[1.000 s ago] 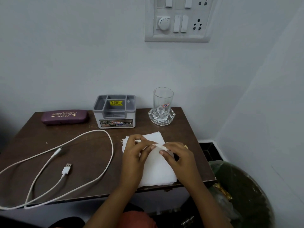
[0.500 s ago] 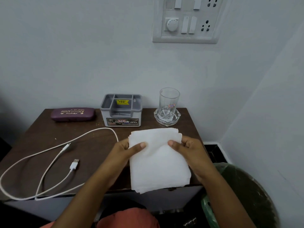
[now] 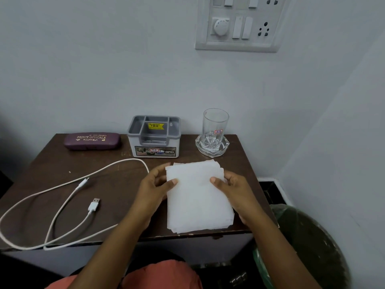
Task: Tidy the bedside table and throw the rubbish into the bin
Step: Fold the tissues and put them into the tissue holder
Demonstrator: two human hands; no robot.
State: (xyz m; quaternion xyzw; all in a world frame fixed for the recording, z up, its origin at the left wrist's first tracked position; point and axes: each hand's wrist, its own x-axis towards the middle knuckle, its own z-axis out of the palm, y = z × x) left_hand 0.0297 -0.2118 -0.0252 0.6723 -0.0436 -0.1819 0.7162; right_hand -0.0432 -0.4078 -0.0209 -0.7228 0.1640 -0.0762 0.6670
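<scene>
Head view: left hand [image 3: 153, 189] and right hand [image 3: 236, 191] hold white tissues [image 3: 198, 203].
Each hand pinches the top edge, near the glass [image 3: 215, 127].

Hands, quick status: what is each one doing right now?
Left hand: grips the left edge of the stack of white tissues, thumb on top.
Right hand: grips the right edge of the same stack, thumb on top.

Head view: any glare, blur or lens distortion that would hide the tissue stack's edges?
Head view: light is soft and even, with no glare on the tissue stack; its edges look slightly soft but traceable; the spectacle case lettering reads clearly; the switch panel skews from wide-angle distortion; the left border falls dark.
</scene>
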